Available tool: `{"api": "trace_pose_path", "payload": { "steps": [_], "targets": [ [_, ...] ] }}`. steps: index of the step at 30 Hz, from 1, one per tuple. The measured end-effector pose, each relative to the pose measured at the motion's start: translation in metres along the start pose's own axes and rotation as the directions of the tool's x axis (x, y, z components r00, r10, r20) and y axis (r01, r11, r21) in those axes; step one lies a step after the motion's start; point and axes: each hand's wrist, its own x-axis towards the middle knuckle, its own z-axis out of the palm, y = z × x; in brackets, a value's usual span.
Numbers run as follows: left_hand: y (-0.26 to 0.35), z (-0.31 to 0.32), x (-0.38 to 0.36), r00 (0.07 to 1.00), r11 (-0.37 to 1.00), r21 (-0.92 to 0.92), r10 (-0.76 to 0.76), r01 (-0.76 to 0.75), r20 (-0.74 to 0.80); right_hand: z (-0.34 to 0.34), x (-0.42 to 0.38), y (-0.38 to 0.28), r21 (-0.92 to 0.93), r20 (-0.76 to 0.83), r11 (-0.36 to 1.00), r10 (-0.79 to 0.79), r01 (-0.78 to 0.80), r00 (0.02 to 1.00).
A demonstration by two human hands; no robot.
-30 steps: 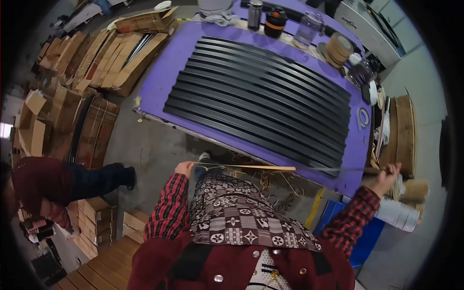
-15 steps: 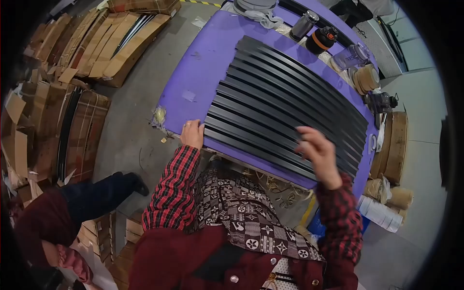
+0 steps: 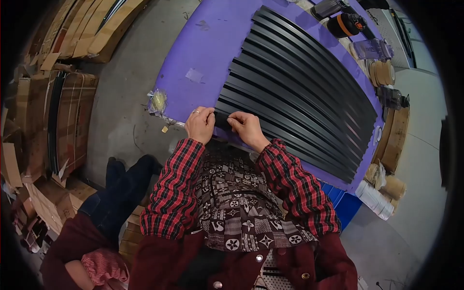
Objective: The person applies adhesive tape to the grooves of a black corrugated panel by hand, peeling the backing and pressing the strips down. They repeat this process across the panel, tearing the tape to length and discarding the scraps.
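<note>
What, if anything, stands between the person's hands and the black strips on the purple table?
Nothing visible does: the left hand and right hand are at the near-left corner of the black strips. The orange-banded bottle is on their far side.

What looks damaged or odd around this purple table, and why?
The corner of the purple table near the left hand looks worn: yellowish material shows there under crumpled, seemingly clear wrapping, unlike the purple surface. A small yellowish scrap lies on the floor below, perhaps litter.
</note>
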Motion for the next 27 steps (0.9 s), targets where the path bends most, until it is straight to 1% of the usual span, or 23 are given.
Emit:
{"api": "trace_pose_path", "payload": {
  "steps": [3, 4, 6, 10, 13, 15, 19, 21, 22, 23, 24, 25, 26, 27],
  "targets": [
    [-0.002, 0.001, 0.0, 1.0, 1.0, -0.001, 0.009, -0.009, 0.006, 0.0, 0.003, -0.001, 0.005, -0.032, 1.0, 0.025, -0.024, 0.999],
    [-0.002, 0.001, 0.0, 1.0, 1.0, -0.001, 0.007, -0.007, 0.01, 0.001, 0.003, 0.0, 0.006, -0.032, 1.0, 0.029, -0.029, 0.999],
    [-0.001, 0.0, 0.001, 1.0, 1.0, 0.003, 0.008, -0.008, 0.016, 0.001, 0.006, 0.002, -0.055, -0.018, 0.997, 0.045, -0.046, 0.999],
    [0.0, -0.002, 0.002, 0.999, 1.0, 0.012, 0.015, -0.016, 0.029, 0.005, 0.006, -0.001, -0.051, -0.008, 0.996, 0.072, -0.073, 0.997],
    [0.0, -0.002, 0.003, 0.998, 0.998, 0.055, 0.041, -0.043, 0.051, 0.005, 0.007, -0.001, -0.076, -0.029, 0.994, 0.08, -0.082, 0.996],
    [-0.002, -0.001, 0.003, 0.997, 0.999, 0.046, -0.002, -0.002, 0.076, 0.008, 0.008, 0.002, -0.094, -0.054, 0.994, 0.053, -0.058, 0.997],
    [-0.002, 0.002, 0.004, 0.998, 0.999, 0.054, 0.006, -0.009, 0.062, 0.009, 0.007, -0.002, -0.087, -0.066, 0.99, 0.102, -0.107, 0.993],
    [0.0, 0.002, 0.005, 0.99, 0.994, 0.025, -0.109, 0.107, 0.086, 0.007, 0.004, -0.002, -0.213, -0.075, 0.976, 0.031, -0.046, 0.997],
    [0.003, 0.001, 0.007, 0.99, 0.995, 0.024, -0.102, 0.1, 0.097, 0.003, 0.0, -0.002, -0.208, -0.086, 0.977, 0.038, -0.055, 0.996],
    [0.006, -0.002, 0.008, 0.985, 0.991, 0.032, -0.13, 0.127, 0.117, -0.002, -0.008, 0.0, -0.436, -0.151, 0.9, -0.052, -0.019, 0.987],
    [0.008, -0.004, 0.01, 0.979, 0.988, 0.04, -0.154, 0.15, 0.137, -0.009, -0.016, 0.003, -0.641, -0.194, 0.767, -0.152, -0.008, 0.969],
    [0.004, -0.002, 0.01, 0.975, 0.985, 0.049, -0.173, 0.167, 0.138, -0.02, -0.027, 0.019, -0.701, -0.181, 0.708, -0.294, 0.087, 0.939],
    [0.002, -0.002, 0.011, 0.976, 0.987, 0.045, -0.158, 0.153, 0.151, -0.03, -0.039, 0.034, -0.756, -0.172, 0.647, -0.344, 0.1, 0.923],
    [0.001, -0.002, 0.012, 0.97, 0.984, 0.044, -0.18, 0.175, 0.163, -0.039, -0.053, 0.049, -0.807, -0.158, 0.58, -0.389, 0.108, 0.907]
  ]
}}
